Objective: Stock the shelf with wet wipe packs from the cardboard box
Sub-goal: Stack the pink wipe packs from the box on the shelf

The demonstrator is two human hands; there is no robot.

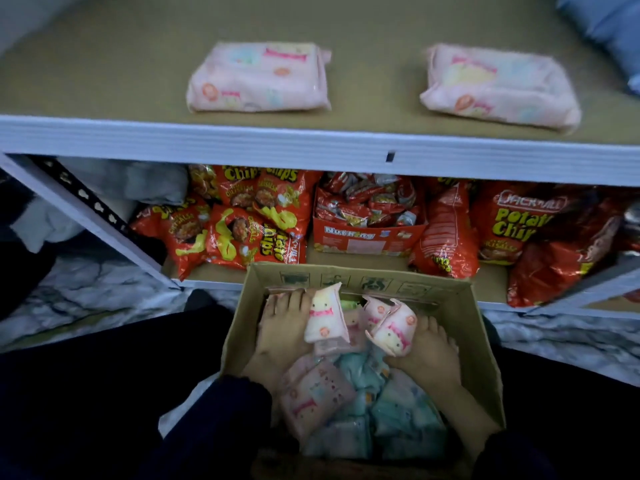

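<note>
An open cardboard box (481,327) sits in front of me, holding several pink and teal wet wipe packs. Both my hands reach into it. My left hand (282,327) grips a pink pack (327,315) standing on end. My right hand (433,351) grips another pink pack (393,332), tilted up beside the first. On the upper shelf (138,84) two pink packs lie flat: one in the middle (258,77), one to the right (498,86).
The white metal shelf edge (311,143) runs across above the box. The lower shelf holds red chip bags (239,223) and a red snack carton (367,233). A blue bundle (609,32) lies at the upper shelf's far right. Marbled floor shows on both sides.
</note>
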